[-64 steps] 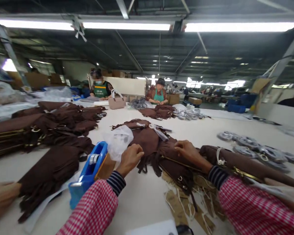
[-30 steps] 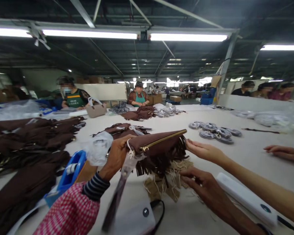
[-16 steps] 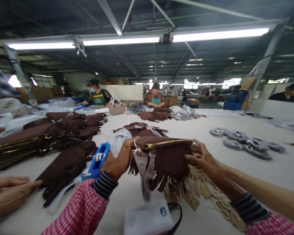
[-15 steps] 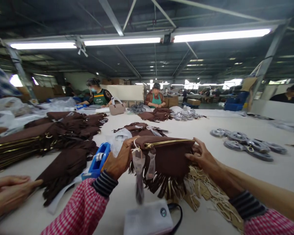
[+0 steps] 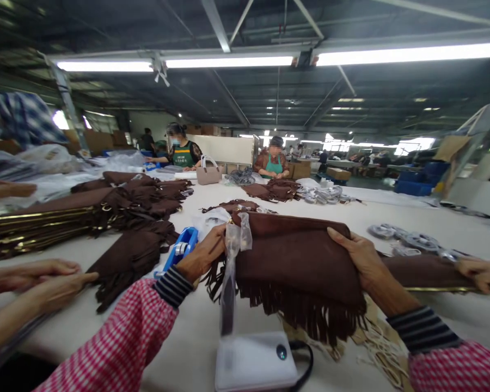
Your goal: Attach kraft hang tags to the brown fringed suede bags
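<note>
I hold a brown fringed suede bag (image 5: 298, 267) up over the white table (image 5: 392, 209), its flat side toward me and the fringe hanging down. My left hand (image 5: 202, 256) is closed on the bag's left end, where a clear plastic sleeve (image 5: 231, 261) dangles from a white cord. My right hand (image 5: 361, 256) grips the bag's right end, fingers over the top edge. A white box-shaped device (image 5: 255, 362) with a black cord lies on the table right below the bag. Tan paper tags (image 5: 375, 348) with strings lie under the fringe at the right.
A blue tape dispenser (image 5: 182, 250) stands just left of my left hand. Stacks of brown fringed bags (image 5: 106, 212) cover the left of the table. Another person's hands (image 5: 44, 277) rest at the left, a third hand (image 5: 479, 272) at the right. Coiled straps (image 5: 408, 239) lie far right. Workers sit at the far end.
I lifted a bag off the pile with both hands and have turned it from zipper-up to flat side facing me, raised nearer. A hand has come in at the right edge.
</note>
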### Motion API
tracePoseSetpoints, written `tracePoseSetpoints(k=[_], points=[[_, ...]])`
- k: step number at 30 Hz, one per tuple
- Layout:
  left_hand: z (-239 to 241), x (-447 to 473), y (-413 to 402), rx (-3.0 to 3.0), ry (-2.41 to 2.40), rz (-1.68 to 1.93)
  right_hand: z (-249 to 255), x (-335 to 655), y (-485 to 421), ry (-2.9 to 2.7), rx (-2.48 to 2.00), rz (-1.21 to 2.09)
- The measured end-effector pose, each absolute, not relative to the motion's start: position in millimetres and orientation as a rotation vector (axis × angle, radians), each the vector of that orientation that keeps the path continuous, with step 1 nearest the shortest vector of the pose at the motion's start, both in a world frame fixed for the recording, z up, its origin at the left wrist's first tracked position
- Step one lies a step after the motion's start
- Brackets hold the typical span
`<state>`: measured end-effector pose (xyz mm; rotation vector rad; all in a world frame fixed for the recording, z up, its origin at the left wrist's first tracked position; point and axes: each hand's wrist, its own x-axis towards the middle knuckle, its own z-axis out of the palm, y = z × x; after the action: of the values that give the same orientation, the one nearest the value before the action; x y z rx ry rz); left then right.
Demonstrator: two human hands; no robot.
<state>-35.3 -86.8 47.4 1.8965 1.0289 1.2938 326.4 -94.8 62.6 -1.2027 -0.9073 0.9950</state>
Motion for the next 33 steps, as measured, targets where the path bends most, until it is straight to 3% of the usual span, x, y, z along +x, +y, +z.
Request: tracePoseSetpoints(k=[9, 15, 27, 33], points=[[39.2, -16.7, -82.0, 1.729, 1.01, 0.974, 37.1, 334.4, -89.6, -0.967, -1.346, 0.969], [32.0, -21.6, -72.8, 1.664, 0.965, 0.984, 26.2, 339.7, -89.5, -0.864, -1.249, 1.095], [-40.1, -22.4, -29.0, 1.519, 1.076, 0.797, -25.6, 370.9, -63.7, -0.951, -1.376, 1.065], [-46.8, -29.0, -23.3, 1.578, 1.157, 0.816, -44.4, 379.1, -60.5, -0.945, -1.43, 1.098]])
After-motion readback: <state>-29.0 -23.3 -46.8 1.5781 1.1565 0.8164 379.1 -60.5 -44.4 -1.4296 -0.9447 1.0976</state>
